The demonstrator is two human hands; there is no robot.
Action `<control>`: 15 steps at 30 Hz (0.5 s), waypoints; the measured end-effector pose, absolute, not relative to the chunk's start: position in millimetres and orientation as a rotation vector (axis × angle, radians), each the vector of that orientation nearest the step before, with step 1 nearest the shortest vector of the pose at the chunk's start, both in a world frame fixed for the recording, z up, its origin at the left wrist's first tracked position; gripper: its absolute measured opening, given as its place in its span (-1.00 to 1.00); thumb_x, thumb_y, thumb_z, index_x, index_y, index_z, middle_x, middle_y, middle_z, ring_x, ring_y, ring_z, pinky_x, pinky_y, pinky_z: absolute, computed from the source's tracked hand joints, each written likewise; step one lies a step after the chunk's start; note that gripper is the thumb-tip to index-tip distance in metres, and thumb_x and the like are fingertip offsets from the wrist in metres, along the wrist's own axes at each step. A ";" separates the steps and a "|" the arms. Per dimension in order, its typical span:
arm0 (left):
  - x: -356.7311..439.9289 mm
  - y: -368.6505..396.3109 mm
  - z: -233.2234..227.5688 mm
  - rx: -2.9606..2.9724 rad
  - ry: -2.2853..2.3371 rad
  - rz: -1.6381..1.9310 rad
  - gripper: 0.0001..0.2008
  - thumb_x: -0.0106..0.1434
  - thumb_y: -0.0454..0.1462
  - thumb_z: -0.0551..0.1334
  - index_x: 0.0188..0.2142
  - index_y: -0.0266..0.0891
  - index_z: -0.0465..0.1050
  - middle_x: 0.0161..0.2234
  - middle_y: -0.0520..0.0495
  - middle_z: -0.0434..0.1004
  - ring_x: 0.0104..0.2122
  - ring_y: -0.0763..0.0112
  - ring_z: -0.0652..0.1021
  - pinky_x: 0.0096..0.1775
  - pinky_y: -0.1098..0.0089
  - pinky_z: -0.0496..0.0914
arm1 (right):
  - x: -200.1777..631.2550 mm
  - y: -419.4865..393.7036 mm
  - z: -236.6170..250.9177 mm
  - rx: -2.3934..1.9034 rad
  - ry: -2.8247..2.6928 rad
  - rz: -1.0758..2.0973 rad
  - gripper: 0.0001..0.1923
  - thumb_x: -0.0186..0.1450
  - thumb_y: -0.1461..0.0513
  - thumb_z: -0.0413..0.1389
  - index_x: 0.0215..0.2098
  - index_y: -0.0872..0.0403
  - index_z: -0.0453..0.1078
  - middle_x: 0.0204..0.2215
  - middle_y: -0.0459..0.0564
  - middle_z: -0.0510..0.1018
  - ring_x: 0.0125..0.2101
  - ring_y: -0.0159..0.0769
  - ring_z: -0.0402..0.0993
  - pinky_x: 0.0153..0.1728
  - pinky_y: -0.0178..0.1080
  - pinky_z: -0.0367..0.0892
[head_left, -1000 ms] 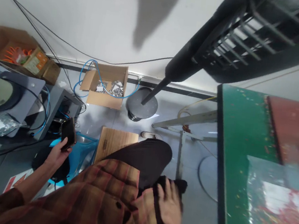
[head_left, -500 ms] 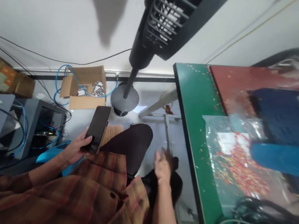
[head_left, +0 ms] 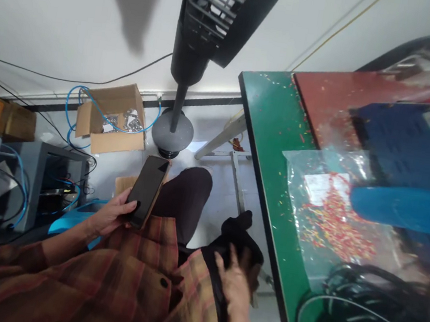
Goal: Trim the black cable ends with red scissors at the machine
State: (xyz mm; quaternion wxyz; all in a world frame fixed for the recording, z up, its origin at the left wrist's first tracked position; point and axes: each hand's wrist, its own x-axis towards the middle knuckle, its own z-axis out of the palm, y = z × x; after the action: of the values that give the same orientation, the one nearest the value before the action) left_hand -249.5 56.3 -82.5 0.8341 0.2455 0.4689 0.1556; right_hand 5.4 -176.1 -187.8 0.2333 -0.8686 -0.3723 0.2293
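In the head view a dark smartphone (head_left: 149,190) in a case lies tilted in my left hand (head_left: 113,212), its screen black. The thumb rests on the screen's left side, and the phone is above my lap. Lower and to the right, my right hand (head_left: 234,280) has its fingers spread over my dark trouser leg, near the edge of the green table (head_left: 266,131). Nothing shows in that hand; its fingertips are a little smeared by motion.
On the table lie a clear bag of small red and yellow pieces (head_left: 343,225), a blue cylinder (head_left: 407,207) and coiled black cables (head_left: 380,320). A black fan (head_left: 189,68) stands ahead, beside an open cardboard box (head_left: 117,140). Grey equipment housings (head_left: 56,161) are at left.
My right hand has moved down and back towards my body, with fingers spreading. The phone has shifted slightly right in view and tilts more. The whole view has shifted a little.
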 end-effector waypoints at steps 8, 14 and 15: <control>-226.5 63.5 -85.5 0.538 0.884 0.192 -0.41 0.05 -0.22 0.30 0.08 -0.10 0.21 -0.43 0.03 0.40 -0.62 0.58 0.37 -0.68 0.59 0.13 | -42.8 -166.9 -174.2 -2.123 -1.327 1.051 -0.64 0.28 0.08 -0.11 -0.06 -0.12 0.42 -0.14 -0.06 0.54 -0.07 -0.22 0.41 0.05 0.03 0.12; -198.3 61.9 -89.2 0.567 0.760 0.149 -0.44 0.06 -0.27 0.30 0.07 -0.13 0.24 -0.22 -0.05 0.47 -0.36 0.47 0.49 -0.29 0.48 0.36 | 28.4 -199.7 -200.8 -2.428 -0.951 0.672 -0.63 0.22 -0.04 -0.03 -0.25 -0.01 0.48 -0.14 0.18 0.47 -0.03 0.08 0.30 -0.10 0.18 0.15; -193.2 60.3 -89.4 0.567 0.743 0.139 -0.45 0.05 -0.28 0.31 0.05 -0.15 0.26 -0.17 -0.06 0.46 -0.27 0.43 0.49 -0.21 0.46 0.35 | 38.8 -201.5 -201.4 -2.414 -0.914 0.627 -0.64 0.25 -0.02 -0.04 -0.21 0.00 0.44 -0.12 0.17 0.45 -0.05 0.02 0.32 -0.11 0.13 0.20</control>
State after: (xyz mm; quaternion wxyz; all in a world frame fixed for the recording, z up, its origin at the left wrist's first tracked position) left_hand -193.2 60.3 -89.4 0.8905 0.2732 0.3577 0.0669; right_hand 38.8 -201.5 -201.4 0.2404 -0.8821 -0.3341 0.2292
